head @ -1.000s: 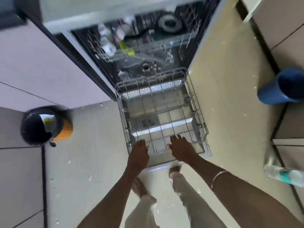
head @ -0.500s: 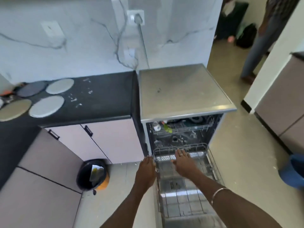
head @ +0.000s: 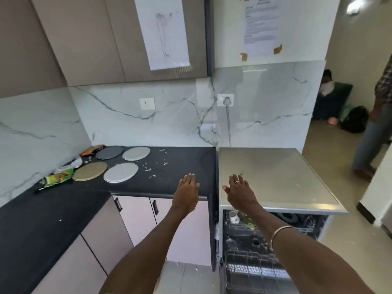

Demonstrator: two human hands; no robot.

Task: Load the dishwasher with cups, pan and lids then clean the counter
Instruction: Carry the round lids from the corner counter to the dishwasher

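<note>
Left hand (head: pixel 186 193), right hand (head: pixel 240 193) flat, empty (fingers straight) over counter (head: pixel 180 166) edge.

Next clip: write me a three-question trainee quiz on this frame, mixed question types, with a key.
1. True or false: the left hand grips a lid.
2. How many round lids lie on the counter? A) two B) four C) six
3. Fill in: the dishwasher door is ____.

Key:
1. False; both it and the right hand are open and hold nothing.
2. B: dark, pale, tan, white.
3. Open; the lower rack shows.
</note>
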